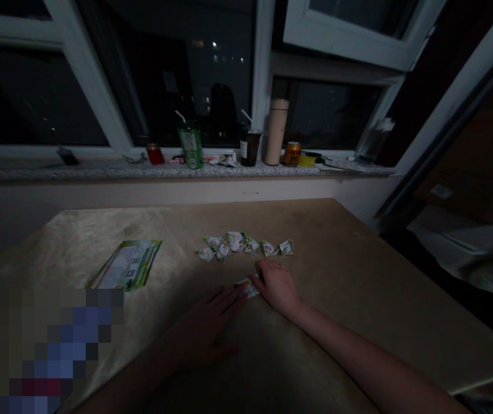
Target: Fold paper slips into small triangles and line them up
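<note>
A small flat printed wrapper (249,287), white with bits of red and green, lies on the table between my two hands. My left hand (212,319) is spread flat and palm down, its fingertips at the wrapper's left side. From the right, my right hand (277,284) presses its thumb on the wrapper's upper edge, with the other fingers curled; their tips are partly hidden. Just beyond my hands several folded triangular packets (235,241), white and green, form a loose cluster. Two more packets (287,247) lie at its right.
The table (350,287) has a tan cover. A green-edged printed packet (131,264) lies on its left. Along the windowsill (143,168) stand a green cup (191,146), a dark cup (250,148), a beige flask (276,132) and a gold can (292,154). The lower left is pixelated.
</note>
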Motion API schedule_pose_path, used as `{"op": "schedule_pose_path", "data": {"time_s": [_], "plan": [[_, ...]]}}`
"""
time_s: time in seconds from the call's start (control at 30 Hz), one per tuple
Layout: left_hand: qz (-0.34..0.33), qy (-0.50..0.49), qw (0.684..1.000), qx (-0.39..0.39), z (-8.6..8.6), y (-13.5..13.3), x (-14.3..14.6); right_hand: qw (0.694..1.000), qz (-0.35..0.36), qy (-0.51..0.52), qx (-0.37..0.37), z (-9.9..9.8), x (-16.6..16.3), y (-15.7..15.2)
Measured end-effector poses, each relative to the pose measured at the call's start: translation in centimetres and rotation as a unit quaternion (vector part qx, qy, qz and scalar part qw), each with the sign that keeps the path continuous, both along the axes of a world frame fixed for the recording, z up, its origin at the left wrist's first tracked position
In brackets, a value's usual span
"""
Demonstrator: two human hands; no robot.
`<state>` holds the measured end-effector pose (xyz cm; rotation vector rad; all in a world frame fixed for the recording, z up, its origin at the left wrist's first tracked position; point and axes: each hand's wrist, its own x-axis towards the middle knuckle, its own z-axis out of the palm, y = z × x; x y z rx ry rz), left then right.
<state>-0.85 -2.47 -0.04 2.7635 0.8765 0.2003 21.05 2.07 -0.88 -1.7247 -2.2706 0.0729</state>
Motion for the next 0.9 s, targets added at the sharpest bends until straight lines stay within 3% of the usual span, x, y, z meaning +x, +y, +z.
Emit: {"op": "schedule_pose_path", "data": {"time_s": [0.9], "plan": [[0.004,0.027,0.999,0.016,0.13,-0.15,0.12,0.999,0.03,0.021,0.009,-0.41,0.01,0.44]]}}
